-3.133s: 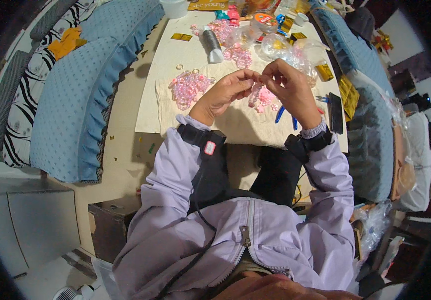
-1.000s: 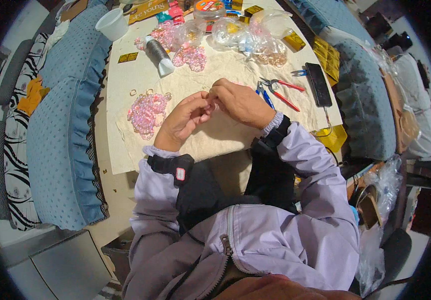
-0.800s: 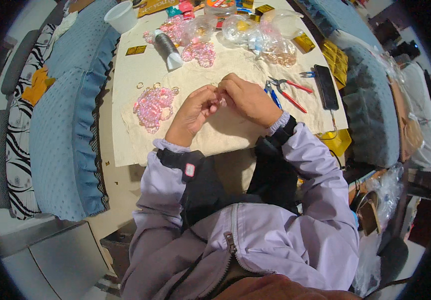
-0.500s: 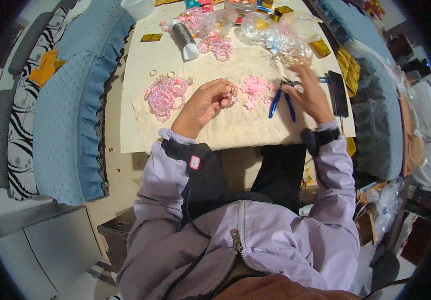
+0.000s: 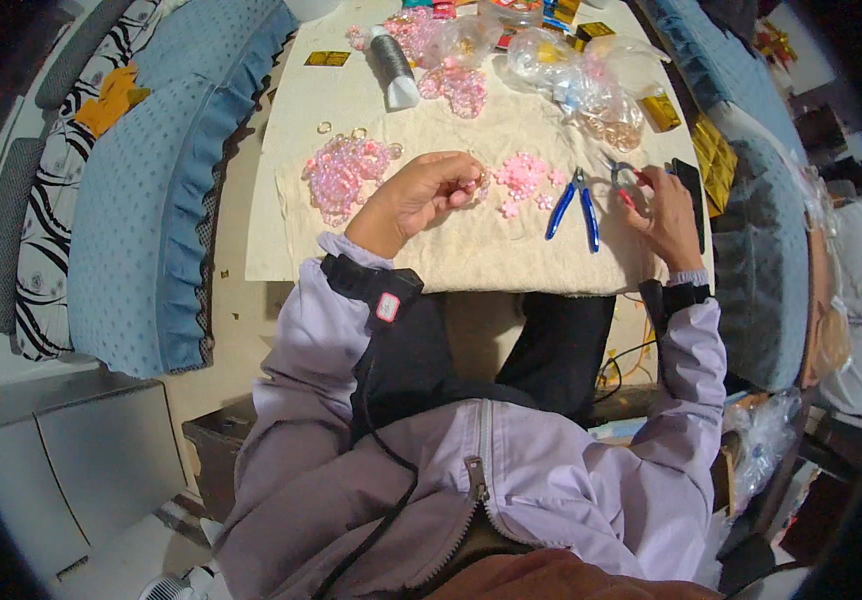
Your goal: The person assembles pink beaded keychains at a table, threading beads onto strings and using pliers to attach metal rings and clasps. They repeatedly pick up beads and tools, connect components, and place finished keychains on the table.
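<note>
My left hand point(image 5: 429, 198) is closed in a pinch on a small piece of clear and pinkish beads point(image 5: 482, 184), partly hidden by the fingers. My right hand point(image 5: 665, 215) has its fingers around the red handles of a pair of pliers point(image 5: 627, 199), whose dark head points away from me on the cloth. Left of it lie blue-handled cutters point(image 5: 576, 208), handles toward me and spread. Pink flower-shaped beads point(image 5: 523, 175) form a small heap between the left hand and the cutters. A larger mound of shiny pink beads point(image 5: 339, 182) is left of my left hand.
A beige cloth point(image 5: 431, 262) covers the near tabletop. At the back are a dark wire spool point(image 5: 391, 62), a pink bead pile point(image 5: 454, 90), clear plastic bags point(image 5: 551, 70) and gold packets point(image 5: 662, 112). A black phone point(image 5: 689, 200) lies at the right edge, with blue-covered seating on both sides.
My right hand has moved right, from beside the blue-handled cutters to the red-handled pliers. My left hand keeps its pinch. The whole view has shifted slightly.
</note>
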`<state>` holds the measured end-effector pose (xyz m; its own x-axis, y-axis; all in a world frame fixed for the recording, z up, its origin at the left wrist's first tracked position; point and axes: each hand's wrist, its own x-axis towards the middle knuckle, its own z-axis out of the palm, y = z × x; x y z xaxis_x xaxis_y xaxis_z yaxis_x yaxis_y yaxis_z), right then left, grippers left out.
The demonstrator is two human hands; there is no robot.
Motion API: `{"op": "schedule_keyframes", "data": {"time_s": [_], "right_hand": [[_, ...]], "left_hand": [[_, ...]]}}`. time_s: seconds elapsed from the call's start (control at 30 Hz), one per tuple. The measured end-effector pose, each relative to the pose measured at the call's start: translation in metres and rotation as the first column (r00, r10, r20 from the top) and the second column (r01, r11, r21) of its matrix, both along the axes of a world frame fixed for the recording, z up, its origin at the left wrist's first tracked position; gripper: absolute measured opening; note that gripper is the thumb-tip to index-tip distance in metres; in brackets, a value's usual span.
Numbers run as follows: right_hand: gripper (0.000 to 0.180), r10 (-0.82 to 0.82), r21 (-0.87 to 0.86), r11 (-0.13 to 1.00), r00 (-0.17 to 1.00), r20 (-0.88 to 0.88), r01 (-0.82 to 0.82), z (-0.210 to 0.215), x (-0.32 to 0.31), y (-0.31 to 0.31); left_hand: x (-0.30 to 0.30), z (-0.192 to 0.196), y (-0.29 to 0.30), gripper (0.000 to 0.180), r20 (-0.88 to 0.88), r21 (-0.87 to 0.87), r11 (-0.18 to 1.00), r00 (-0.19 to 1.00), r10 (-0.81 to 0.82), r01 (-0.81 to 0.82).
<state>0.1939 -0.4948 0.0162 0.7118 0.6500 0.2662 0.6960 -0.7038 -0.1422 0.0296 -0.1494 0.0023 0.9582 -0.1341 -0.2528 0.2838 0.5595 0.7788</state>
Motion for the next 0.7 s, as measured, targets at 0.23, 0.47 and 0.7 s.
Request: {"op": "schedule_keyframes", "data": {"time_s": [0.23,0.47,0.7], "right_hand": [[0.062,0.465,0.157,0.875,0.886,-0.002,-0.458,0.03,-0.04,0.052],[0.06,0.523,0.099,0.847,0.852,0.022,-0.522,0.036,-0.05,0.083],[0.064,0.526,0.087,0.85,0.846,-0.085,-0.519,0.036,-0.049,0.076]], "left_hand": [[0.008,-0.005,-0.005,0.009,-0.029,0.01,1.0,0.999,-0.02,0.021],[0.006,-0.007,-0.001,0.011,-0.018,0.023,0.996,0.996,-0.087,0.087],[0.002,-0.005,0.001,0.017,0.017,-0.03,0.99,0.99,-0.138,0.138]]}}
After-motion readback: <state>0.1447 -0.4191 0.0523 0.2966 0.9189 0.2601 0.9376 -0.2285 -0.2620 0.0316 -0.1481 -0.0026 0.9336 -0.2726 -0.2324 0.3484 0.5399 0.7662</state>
